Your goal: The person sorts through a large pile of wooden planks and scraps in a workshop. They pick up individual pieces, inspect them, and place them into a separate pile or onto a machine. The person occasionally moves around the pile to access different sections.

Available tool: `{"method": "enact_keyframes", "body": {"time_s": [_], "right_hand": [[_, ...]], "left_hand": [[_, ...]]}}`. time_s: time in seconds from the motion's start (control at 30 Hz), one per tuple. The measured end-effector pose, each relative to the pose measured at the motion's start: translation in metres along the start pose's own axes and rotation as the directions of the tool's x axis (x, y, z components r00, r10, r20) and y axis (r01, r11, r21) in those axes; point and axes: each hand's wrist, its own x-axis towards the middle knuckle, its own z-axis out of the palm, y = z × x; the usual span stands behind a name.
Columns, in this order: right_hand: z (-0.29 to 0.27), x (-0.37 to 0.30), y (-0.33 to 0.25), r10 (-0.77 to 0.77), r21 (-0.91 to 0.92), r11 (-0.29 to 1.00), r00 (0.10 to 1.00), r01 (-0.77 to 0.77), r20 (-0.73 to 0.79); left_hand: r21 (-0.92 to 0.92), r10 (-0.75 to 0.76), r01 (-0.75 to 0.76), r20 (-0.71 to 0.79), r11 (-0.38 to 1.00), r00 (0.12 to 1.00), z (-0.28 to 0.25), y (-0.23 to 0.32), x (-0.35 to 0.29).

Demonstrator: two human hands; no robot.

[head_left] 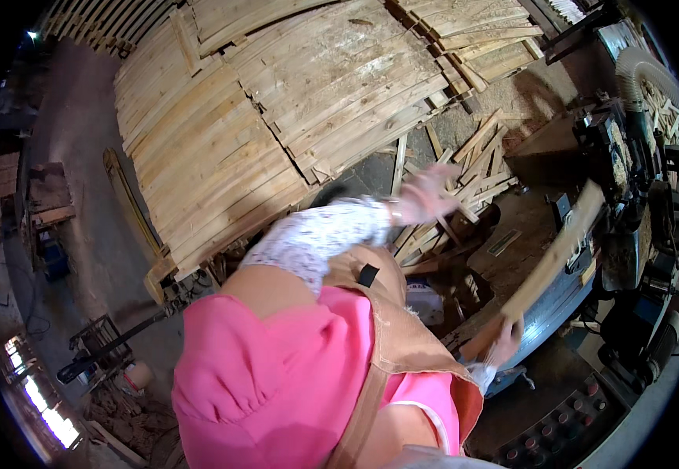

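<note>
My right hand (503,344) is closed around the near end of a long, narrow wooden board (549,266). The board slants away to the upper right, lying over the machine's blue-grey metal table (562,306), with its far end near the machine head. My left hand (425,195) is in the air, blurred by motion, its fingers stretched out and apart. Nothing shows in it. Below and beyond that hand lies a heap of thin wood offcuts (472,176).
Large stacks of planks (292,109) fill the far left and middle. A woodworking machine (613,164) with a ribbed hose (648,74) stands at right. At lower right is a panel of buttons (554,430). A metal frame (105,344) stands at left.
</note>
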Motion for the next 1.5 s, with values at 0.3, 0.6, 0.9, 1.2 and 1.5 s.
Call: {"method": "enact_keyframes", "body": {"time_s": [0.3,0.6,0.9,1.2,1.5], "right_hand": [[-0.067,-0.046,0.128,-0.411,-0.875,0.483,0.872,-0.039,-0.265],[-0.04,0.222,0.025,-0.014,-0.78,0.553,0.932,-0.293,-0.361],[0.23,-0.055,-0.046,-0.468,0.0,0.807,0.64,0.59,0.61],[0.044,-0.093,0.031,-0.233,-0.15,0.966,0.96,0.211,-0.153],[-0.055,-0.066,0.081,-0.288,-0.703,0.684,0.813,-0.196,-0.507]], "left_hand": [[0.871,-0.189,0.277,-0.217,0.406,0.958,-0.168,-0.266,-0.247],[0.585,-0.303,0.433,-0.312,0.686,0.901,-0.187,-0.221,-0.245],[0.733,0.57,-0.306,-0.134,0.608,0.811,-0.155,0.002,-0.002],[-0.898,0.177,0.13,0.222,0.421,0.959,0.055,0.082,0.022],[-0.135,-0.198,0.234,0.238,0.963,0.951,0.018,-0.097,-0.074]]}}
